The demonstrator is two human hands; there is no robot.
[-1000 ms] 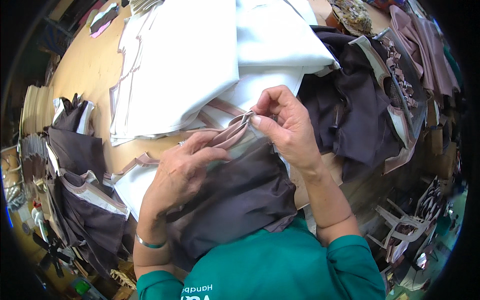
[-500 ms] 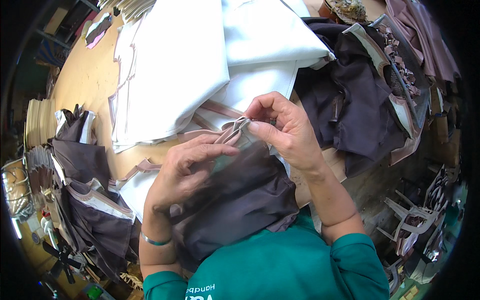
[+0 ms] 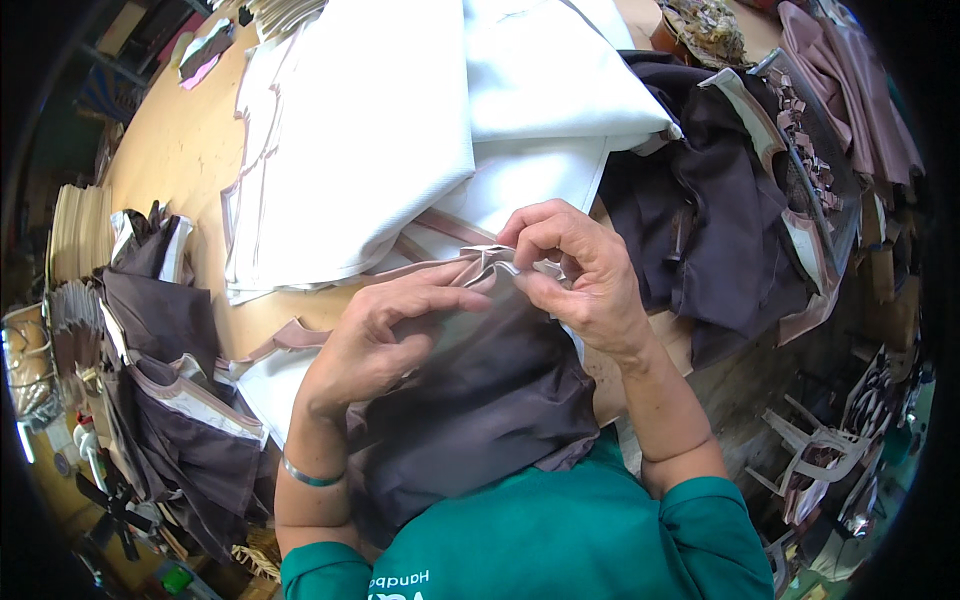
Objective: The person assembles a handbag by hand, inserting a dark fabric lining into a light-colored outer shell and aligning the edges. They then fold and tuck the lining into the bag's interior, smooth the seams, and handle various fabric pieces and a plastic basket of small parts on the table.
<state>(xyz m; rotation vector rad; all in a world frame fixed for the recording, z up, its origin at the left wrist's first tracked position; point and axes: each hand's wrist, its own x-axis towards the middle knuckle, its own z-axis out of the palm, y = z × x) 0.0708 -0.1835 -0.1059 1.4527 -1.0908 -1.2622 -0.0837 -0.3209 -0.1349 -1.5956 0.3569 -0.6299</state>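
A dark brown fabric lining point(image 3: 480, 410) hangs in front of my chest, its upper edge trimmed with a pinkish-brown folded strip point(image 3: 490, 258). My right hand point(image 3: 580, 270) pinches that folded edge between thumb and fingers. On the other side, my left hand point(image 3: 395, 325) holds the same strip, with its index finger stretched along it and the lower fingers curled. The strip is bunched into small folds between the two hands. A pale part shows under the trim near my right fingertips; what it is I cannot make out.
White sheet material point(image 3: 360, 130) covers much of the wooden table point(image 3: 165, 150). Dark lining pieces with pink-trimmed edges lie at left point(image 3: 165, 320) and right point(image 3: 690, 210). Small brown pieces point(image 3: 800, 130) fill a tray at far right. A plastic chair point(image 3: 815, 450) stands on the floor.
My right thumb and fingers have shifted slightly right and down along the trimmed edge, and its folds have spread wider. My left hand keeps its hold. The whole view has shifted slightly.
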